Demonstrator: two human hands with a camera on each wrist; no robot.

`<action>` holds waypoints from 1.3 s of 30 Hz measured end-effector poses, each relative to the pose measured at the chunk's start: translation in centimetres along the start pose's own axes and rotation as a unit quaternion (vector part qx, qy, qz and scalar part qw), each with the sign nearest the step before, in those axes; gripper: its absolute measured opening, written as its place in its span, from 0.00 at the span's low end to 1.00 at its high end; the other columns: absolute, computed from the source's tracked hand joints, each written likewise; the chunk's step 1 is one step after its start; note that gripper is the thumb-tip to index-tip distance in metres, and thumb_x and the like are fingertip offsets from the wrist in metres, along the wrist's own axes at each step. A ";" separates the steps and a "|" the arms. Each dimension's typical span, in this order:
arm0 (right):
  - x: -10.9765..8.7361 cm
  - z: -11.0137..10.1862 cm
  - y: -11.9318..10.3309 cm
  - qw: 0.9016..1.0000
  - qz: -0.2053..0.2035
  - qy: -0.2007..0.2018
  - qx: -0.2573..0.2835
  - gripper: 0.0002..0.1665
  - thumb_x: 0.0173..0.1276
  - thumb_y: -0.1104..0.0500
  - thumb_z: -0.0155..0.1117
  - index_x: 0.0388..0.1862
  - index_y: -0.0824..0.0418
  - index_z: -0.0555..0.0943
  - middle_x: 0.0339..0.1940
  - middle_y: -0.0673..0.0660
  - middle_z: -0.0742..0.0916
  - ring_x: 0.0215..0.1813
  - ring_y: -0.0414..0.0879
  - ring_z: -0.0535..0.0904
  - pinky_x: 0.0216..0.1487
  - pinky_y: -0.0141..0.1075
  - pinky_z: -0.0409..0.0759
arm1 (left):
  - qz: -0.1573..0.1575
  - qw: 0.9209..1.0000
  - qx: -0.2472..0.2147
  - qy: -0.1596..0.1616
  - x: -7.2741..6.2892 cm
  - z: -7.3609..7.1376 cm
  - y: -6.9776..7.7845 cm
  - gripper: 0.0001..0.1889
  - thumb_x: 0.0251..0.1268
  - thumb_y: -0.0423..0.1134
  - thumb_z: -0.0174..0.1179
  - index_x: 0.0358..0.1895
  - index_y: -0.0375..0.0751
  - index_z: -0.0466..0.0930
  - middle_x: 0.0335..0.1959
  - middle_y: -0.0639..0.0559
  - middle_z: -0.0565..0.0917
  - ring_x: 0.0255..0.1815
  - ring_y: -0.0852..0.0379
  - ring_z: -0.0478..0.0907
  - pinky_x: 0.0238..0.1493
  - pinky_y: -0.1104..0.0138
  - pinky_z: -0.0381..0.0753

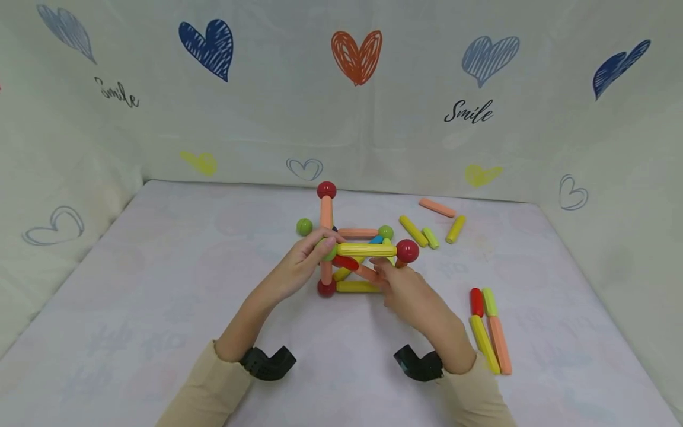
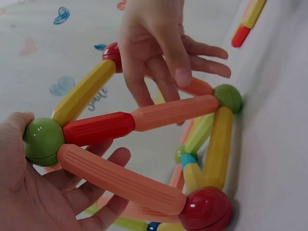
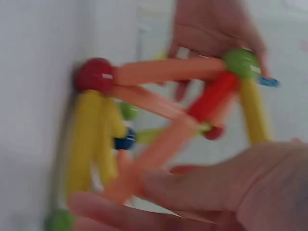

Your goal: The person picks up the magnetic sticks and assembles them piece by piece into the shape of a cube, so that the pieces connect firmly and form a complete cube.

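A frame of magnetic sticks and balls stands mid-table. My left hand (image 1: 290, 270) holds the green ball (image 2: 43, 142) at its upper corner, thumb against the ball and fingers stretched behind. From that ball run a yellow stick (image 1: 368, 249) to a red ball (image 1: 408, 251), an orange stick (image 2: 122, 179) down to another red ball (image 2: 207, 209), and a red stick (image 2: 98, 129). End to end with the red stick is an orange diagonal stick (image 2: 175, 113), reaching a lower green ball (image 2: 228, 97). My right hand (image 1: 418, 293) pinches this diagonal stick between thumb and finger.
Behind the frame lies a loose green ball (image 1: 304, 226). Back right are an orange stick (image 1: 437, 207), yellow sticks (image 1: 413, 231) and a short green stick (image 1: 430, 238). Beside my right forearm lie a red stick (image 1: 476, 302), a yellow stick (image 1: 484, 344) and an orange stick (image 1: 500, 345).
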State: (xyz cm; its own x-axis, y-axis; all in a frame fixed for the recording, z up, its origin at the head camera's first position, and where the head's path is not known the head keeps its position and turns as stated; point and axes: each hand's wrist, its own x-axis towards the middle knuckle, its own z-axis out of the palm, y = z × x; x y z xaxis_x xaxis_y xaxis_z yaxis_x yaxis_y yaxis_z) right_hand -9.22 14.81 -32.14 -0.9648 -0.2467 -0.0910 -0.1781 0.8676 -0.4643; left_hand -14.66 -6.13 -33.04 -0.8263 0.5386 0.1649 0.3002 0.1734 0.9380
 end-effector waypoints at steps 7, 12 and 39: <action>-1.8 -3.8 2.4 0.995 0.002 -0.086 0.058 0.13 0.66 0.67 0.56 0.49 0.65 0.77 0.38 0.56 0.86 0.33 0.44 0.82 0.42 0.42 0.80 | -0.002 1.000 0.007 0.000 0.1 0.0 0.1 0.14 0.74 0.44 0.43 0.52 0.43 0.71 0.47 0.47 0.74 0.51 0.51 0.69 0.50 0.60 0.73; -0.8 -3.3 4.5 0.997 0.004 -0.051 0.059 0.10 0.63 0.64 0.61 0.44 0.65 0.77 0.38 0.57 0.84 0.37 0.47 0.80 0.39 0.40 0.78 | -0.005 1.000 0.005 -0.009 0.0 -0.1 0.1 0.15 0.74 0.46 0.41 0.55 0.43 0.70 0.53 0.46 0.72 0.55 0.50 0.67 0.54 0.55 0.72; 0.0 0.2 2.3 0.988 -0.023 -0.131 0.076 0.04 0.59 0.59 0.67 0.33 0.56 0.82 0.27 0.48 0.81 0.31 0.41 0.73 0.35 0.32 0.73 | -0.050 0.986 0.150 0.054 -0.8 -2.9 -0.4 0.31 0.62 0.30 0.57 0.67 0.51 0.59 0.46 0.44 0.77 0.44 0.50 0.77 0.46 0.59 0.78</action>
State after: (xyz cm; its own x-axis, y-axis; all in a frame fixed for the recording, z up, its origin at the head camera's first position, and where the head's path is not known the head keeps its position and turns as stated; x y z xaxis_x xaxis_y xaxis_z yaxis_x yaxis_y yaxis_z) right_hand -9.56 16.73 -33.34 -0.8694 -0.4051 -0.2831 -0.1702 0.7832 -0.5981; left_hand -15.54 -8.99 -32.70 -0.8998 0.4187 0.1225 0.3286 0.4661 0.8215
